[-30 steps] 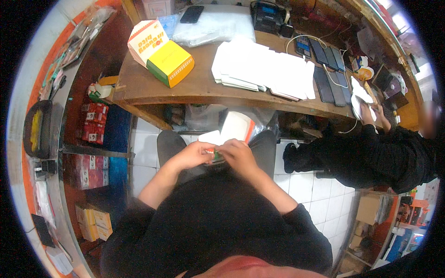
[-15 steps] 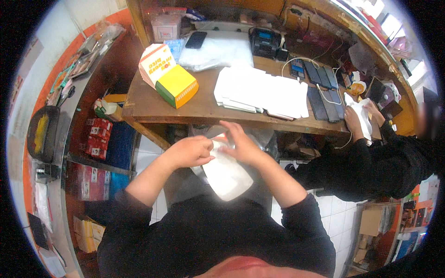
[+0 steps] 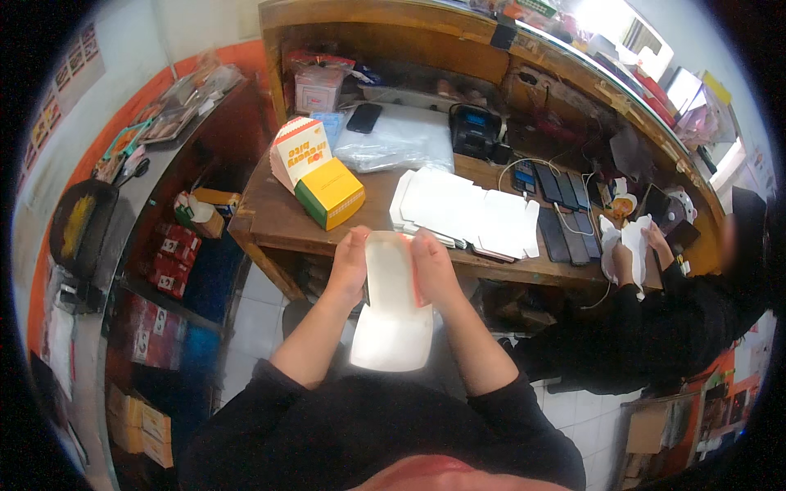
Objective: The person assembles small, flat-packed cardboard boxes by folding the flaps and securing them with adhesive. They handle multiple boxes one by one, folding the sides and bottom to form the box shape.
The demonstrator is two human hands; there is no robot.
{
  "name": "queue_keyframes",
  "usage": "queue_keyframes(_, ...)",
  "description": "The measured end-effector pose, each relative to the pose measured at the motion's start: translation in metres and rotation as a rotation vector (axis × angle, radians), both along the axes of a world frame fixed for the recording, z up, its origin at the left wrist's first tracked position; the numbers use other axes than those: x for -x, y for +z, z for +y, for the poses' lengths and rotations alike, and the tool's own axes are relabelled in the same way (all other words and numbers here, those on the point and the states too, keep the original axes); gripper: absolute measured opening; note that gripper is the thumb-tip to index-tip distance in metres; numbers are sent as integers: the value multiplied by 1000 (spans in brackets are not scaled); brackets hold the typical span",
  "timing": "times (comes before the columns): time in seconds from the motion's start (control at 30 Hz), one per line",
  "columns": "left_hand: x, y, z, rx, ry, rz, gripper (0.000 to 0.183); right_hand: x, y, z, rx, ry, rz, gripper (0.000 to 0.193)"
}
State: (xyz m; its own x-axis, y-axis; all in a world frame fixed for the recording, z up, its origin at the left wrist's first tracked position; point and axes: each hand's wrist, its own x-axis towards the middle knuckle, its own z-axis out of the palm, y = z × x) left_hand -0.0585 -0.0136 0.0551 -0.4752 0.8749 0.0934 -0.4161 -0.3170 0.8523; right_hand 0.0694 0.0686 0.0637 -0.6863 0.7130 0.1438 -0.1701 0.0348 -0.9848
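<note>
A white cardboard food box (image 3: 391,335), partly folded, is held in front of the desk edge above my lap. Its pale inside faces me, with one panel hanging toward me. My left hand (image 3: 352,263) grips its left side wall, and my right hand (image 3: 434,268) grips the right side, where a strip of red shows. On the desk just beyond stands a folded yellow, green and white box (image 3: 334,192) with its lid up. To its right lies a stack of flat white box blanks (image 3: 458,214).
The wooden desk (image 3: 270,217) also bears a plastic-wrapped pack (image 3: 401,143), a black phone (image 3: 364,118), a black printer (image 3: 476,131) and several phones with cables (image 3: 565,233). At the right a co-worker's hands (image 3: 626,260) hold a white box blank (image 3: 634,239). Shelves (image 3: 123,278) stand left.
Both hands have moved from the box's far end to its two sides. The box's walls now stand up between them. The view has shifted, showing more of the desk's back.
</note>
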Motion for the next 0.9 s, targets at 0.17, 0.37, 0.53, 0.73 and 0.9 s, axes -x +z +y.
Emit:
queue_keyframes(0.17, 2, 6, -3, 157, 232, 504, 36, 4, 2, -21, -201, -261, -125, 33)
queue_keyframes(0.37, 4, 8, 3, 54, 445, 341, 35, -6, -4, -27, -372, -277, -381, 36)
queue_keyframes(0.53, 4, -1, -14, 191, 422, 557, 37, -1, -4, -28, -184, -166, -305, 39)
queue_keyframes(0.73, 11, -14, -17, 318, 49, 313, 37, 7, -27, -47, -68, -367, 74, 38)
queue_keyframes(0.9, 2, -16, -31, 306, 214, 390, 33, 3, -1, -40, -631, -288, -205, 49)
